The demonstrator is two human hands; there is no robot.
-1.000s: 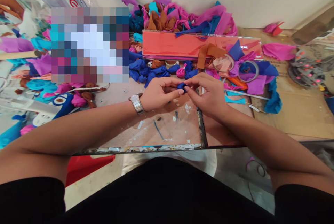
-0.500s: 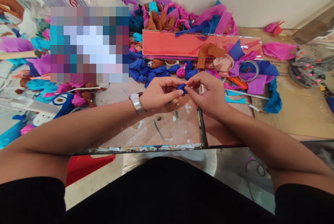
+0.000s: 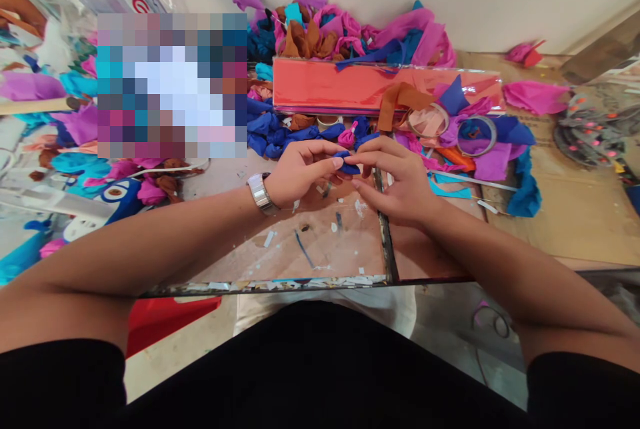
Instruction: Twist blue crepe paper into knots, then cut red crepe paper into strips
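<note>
Over the front of the worktable, my left hand [image 3: 305, 172] pinches a small dark blue piece of crepe paper [image 3: 349, 165] between thumb and fingers. My right hand [image 3: 397, 179] is at the right side of this piece, its index fingertip touching it and its thumb held apart below. Just behind my hands lie more twisted blue paper pieces [image 3: 273, 135] and a small pink one [image 3: 347, 135]. A metal watch [image 3: 261, 193] is on my left wrist.
A long pack of coral paper [image 3: 340, 85] lies behind my hands, with heaped coloured paper beyond it. Tape rolls [image 3: 477, 137] sit at the right. A white-and-blue power strip [image 3: 95, 212] is at the left, and cardboard [image 3: 565, 215] covers the right side.
My right thumb and fingers have spread from their pinch on the blue piece. The piece has shifted slightly left and up with my left hand and now shows more of its length.
</note>
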